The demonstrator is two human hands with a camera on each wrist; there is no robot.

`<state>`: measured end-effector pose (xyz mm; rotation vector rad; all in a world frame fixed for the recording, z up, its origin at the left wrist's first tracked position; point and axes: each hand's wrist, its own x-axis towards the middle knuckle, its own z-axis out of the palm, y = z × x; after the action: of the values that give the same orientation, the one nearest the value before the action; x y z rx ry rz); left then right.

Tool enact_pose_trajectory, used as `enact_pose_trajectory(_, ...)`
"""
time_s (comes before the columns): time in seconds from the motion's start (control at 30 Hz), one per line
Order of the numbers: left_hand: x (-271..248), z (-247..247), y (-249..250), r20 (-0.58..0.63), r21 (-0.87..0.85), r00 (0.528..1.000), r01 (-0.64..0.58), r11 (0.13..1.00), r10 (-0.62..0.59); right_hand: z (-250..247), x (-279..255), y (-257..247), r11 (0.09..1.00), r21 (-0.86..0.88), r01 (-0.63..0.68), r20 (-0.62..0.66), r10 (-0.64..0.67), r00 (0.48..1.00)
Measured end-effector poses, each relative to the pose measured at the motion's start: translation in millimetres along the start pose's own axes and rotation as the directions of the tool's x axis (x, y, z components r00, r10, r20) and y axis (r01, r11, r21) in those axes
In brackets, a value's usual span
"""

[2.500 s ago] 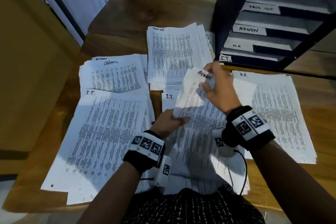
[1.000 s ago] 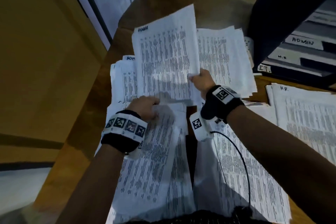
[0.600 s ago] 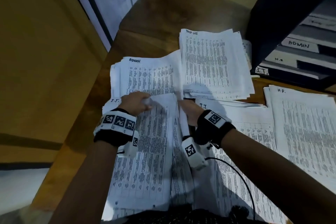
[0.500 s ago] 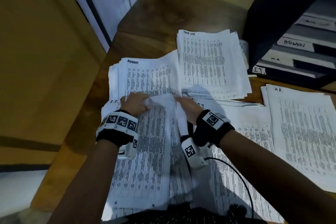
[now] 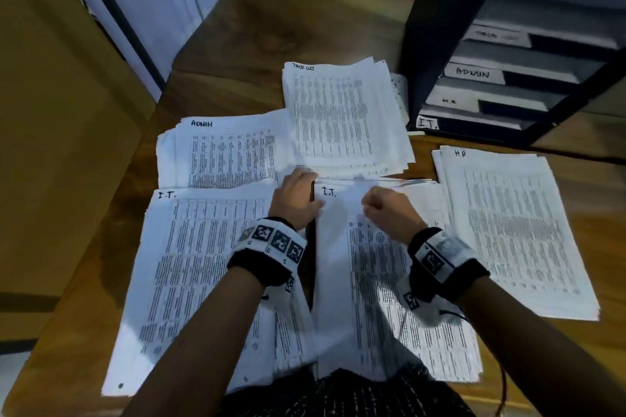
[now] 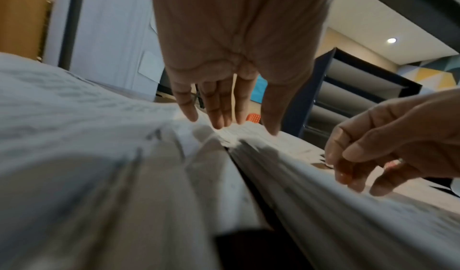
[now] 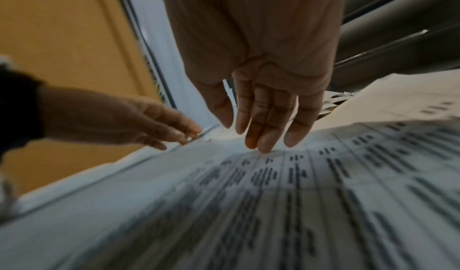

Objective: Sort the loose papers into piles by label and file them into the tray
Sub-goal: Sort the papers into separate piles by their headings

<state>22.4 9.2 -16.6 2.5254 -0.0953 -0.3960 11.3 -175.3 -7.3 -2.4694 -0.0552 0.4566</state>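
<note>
White printed sheets headed "I.T." lie in two lots at the near edge of the brown wooden table (image 5: 271, 20): a left I.T. pile (image 5: 203, 264) and a right I.T. stack (image 5: 366, 298), parted by a narrow dark gap. The left hand (image 5: 296, 201) lies over that gap at the far end, its straight fingers (image 6: 219, 107) reaching down so the tips touch the paper edges; it grips nothing. The right hand (image 5: 389, 213) rests on the upper part of the right I.T. stack. From the head view it looks knuckled over, yet the right wrist view shows its fingers (image 7: 263, 121) extended with the tips pressing the printed top sheet, nothing pinched between them.

Beyond the left I.T. pile sits the white paper pile marked "ADMIN" (image 5: 230, 152), partly covered by it. Right of that, further back, is the white paper pile marked "TASK LIST" (image 5: 342, 118), its near edge just beside the left hand. To the right of the right I.T. stack lies the white paper pile marked "H.R." (image 5: 508, 230).

The black tiered filing tray (image 5: 437, 44) stands at the far right of the table, near the TASK LIST pile, its grey shelves carrying white labels: one blurred, then ADMIN, H.R. and I.T. downward.

Each wrist wears a black band with white marker tags.
</note>
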Motion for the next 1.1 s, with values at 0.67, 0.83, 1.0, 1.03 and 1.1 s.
enact_pose_trajectory(0.67,-9.3,17.3,15.9,-0.218,-0.272,0.976,-0.047,0.961,-0.014,32.7,-30.6,8.9,0.928,-0.338,0.155,-0.047,-0.181,0.982)
enact_pose_trajectory(0.83,-24.2,13.3,24.5,0.046,-0.607,0.984,-0.112,0.787,0.175,24.4,-30.7,7.2,0.889,-0.397,0.228,-0.242,-0.341,0.908)
enact_pose_trajectory(1.0,-24.3,13.0,20.5,0.195,-0.747,0.972,0.061,0.662,0.132,20.7,-36.4,9.2,0.843,-0.447,0.299,-0.205,-0.422,0.883)
enact_pose_trajectory(1.03,-18.6,15.0,17.1,0.135,-0.746,0.988,0.052,0.664,0.074,21.2,-38.3,9.3,0.833,-0.461,0.307,-0.195,-0.432,0.880)
enact_pose_trajectory(1.1,-4.3,20.1,9.3,-0.038,-0.586,0.999,-0.015,0.810,-0.009,26.3,-39.9,10.6,0.806,-0.490,0.333,-0.193,-0.472,0.860)
